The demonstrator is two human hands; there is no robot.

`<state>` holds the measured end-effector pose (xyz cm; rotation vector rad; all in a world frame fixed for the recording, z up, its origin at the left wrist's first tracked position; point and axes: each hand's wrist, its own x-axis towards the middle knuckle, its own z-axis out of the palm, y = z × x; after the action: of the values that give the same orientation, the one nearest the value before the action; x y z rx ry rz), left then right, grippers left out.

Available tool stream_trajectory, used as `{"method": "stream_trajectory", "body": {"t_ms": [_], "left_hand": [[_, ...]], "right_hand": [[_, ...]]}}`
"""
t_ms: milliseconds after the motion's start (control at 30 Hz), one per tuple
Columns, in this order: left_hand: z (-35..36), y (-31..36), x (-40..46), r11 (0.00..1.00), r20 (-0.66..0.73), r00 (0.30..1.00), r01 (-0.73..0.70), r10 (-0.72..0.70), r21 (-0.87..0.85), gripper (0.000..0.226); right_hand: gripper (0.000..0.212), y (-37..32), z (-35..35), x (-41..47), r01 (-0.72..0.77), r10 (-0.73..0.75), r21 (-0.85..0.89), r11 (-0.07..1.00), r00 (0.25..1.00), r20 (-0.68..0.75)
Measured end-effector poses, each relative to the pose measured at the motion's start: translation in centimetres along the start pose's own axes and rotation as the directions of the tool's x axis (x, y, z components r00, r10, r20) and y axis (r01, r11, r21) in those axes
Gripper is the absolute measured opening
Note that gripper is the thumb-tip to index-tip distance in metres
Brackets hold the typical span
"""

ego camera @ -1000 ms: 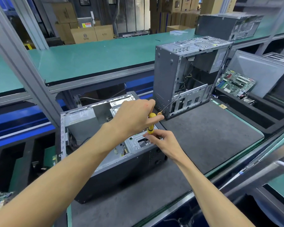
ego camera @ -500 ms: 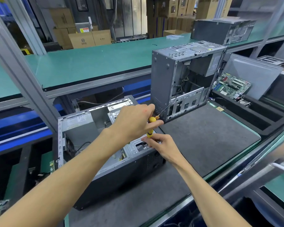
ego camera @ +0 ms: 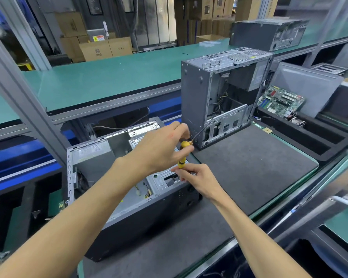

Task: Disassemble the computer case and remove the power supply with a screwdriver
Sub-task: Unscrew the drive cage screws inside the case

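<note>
A: What is biggest here?
B: A green bench (ego camera: 109, 77) runs across the back, with a closed tower (ego camera: 267, 34) on it and cartons (ego camera: 105, 49) behind. Below it lies a dark mat (ego camera: 249, 171).

A: And on the mat?
B: Two cases. The open case (ego camera: 129, 207) lies on its side at the left, its inside facing up. A second case (ego camera: 219, 93) stands upright behind and to the right, side panel off, wires showing inside.

A: Where is the power supply?
B: The supply (ego camera: 92, 155) sits in the far left corner of the lying case, a grey box with a label on top.

A: Anything to the right?
B: A black tray (ego camera: 309, 141) just beside the mat, with a green board (ego camera: 279, 101) leaning at its back against a grey panel (ego camera: 309, 87).

A: The hands?
B: The left hand (ego camera: 161, 149) is curled round the yellow handle of the screwdriver (ego camera: 182, 155), which stands nearly upright over the drive cage (ego camera: 161, 181) at the lying case's near right end. The right hand (ego camera: 197, 177) pinches the shaft just below the handle, fingertips close to the cage.

A: Is the tip on a screw?
B: I cannot tell; the fingers hide it.
</note>
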<state>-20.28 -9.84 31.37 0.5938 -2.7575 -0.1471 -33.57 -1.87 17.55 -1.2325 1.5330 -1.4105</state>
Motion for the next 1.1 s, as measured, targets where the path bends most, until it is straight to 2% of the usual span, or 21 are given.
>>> {"method": "stream_trajectory", "body": {"t_ms": [67,133,233,333,367,467,500,567,667,700,767,800,900,967,1100], "left_hand": [[-0.2,-0.2,0.0,0.987,0.063,0.997,-0.036,0.046,-0.159,0.022],[-0.4,-0.3,0.1,0.984,0.092,0.994,-0.036,0.053,-0.174,0.025],[-0.3,-0.4,0.4,0.998,0.062,0.998,0.009,-0.005,-0.059,0.016],[0.0,0.0,0.5,0.99,0.017,0.997,0.068,-0.071,0.126,0.034],[0.1,0.0,0.4,0.988,-0.008,0.998,0.062,-0.062,0.139,0.036],[-0.1,0.1,0.0,0.995,0.016,1.0,-0.018,0.02,-0.093,0.02],[-0.3,0.1,0.0,0.985,0.044,0.998,-0.044,0.052,-0.167,0.021],[-0.6,-0.2,0.0,0.979,0.089,0.994,-0.051,0.07,-0.195,0.026],[-0.7,-0.1,0.3,0.998,0.097,0.995,0.009,-0.003,-0.059,0.015],[-0.7,0.1,0.4,0.999,0.091,0.995,0.038,-0.039,0.013,0.018],[-0.4,0.4,0.3,0.986,0.065,0.993,0.086,-0.096,0.14,0.032],[-0.3,0.3,0.1,0.985,0.044,0.995,0.083,-0.091,0.15,0.034],[-0.5,0.3,-0.3,0.998,0.053,0.999,0.013,-0.01,-0.067,0.02],[-0.9,0.1,-0.3,0.985,0.086,0.996,-0.016,0.032,-0.175,0.024],[-1.0,0.2,0.1,0.995,0.102,0.994,0.046,-0.037,-0.085,0.016]], "right_hand": [[0.019,0.0,-0.1,0.0,0.004,-0.004,-0.002,1.0,1.0,0.0],[0.031,0.1,0.0,0.0,0.02,-0.02,-0.021,1.0,1.0,-0.001],[0.012,0.1,0.0,0.1,0.03,-0.031,-0.024,0.999,0.999,-0.021],[0.01,0.3,0.0,0.1,0.042,-0.042,-0.022,0.999,0.999,-0.011],[0.01,0.3,0.1,0.1,0.038,-0.039,-0.014,0.999,0.999,-0.007],[0.012,0.4,0.1,0.1,0.028,-0.028,0.022,0.999,1.0,0.004],[0.014,0.4,0.0,0.1,0.029,-0.029,0.024,0.999,1.0,0.003],[0.017,0.5,0.1,0.2,0.033,-0.033,0.008,0.999,0.999,-0.003],[0.008,0.7,0.2,0.3,0.033,-0.033,-0.017,0.999,0.999,-0.016],[0.009,0.7,0.2,0.3,0.039,-0.039,-0.028,0.999,0.999,-0.021],[0.028,0.7,0.2,0.1,0.049,-0.049,-0.032,0.998,0.999,-0.017],[0.033,0.6,0.2,0.1,0.043,-0.043,-0.019,0.999,0.999,-0.013],[0.019,0.4,0.1,0.1,0.033,-0.033,0.003,0.999,0.999,-0.005],[0.015,0.4,0.1,0.1,0.039,-0.039,-0.003,0.999,0.999,-0.01],[0.012,0.3,0.1,0.0,0.035,-0.036,-0.029,0.999,0.999,-0.028]]}}
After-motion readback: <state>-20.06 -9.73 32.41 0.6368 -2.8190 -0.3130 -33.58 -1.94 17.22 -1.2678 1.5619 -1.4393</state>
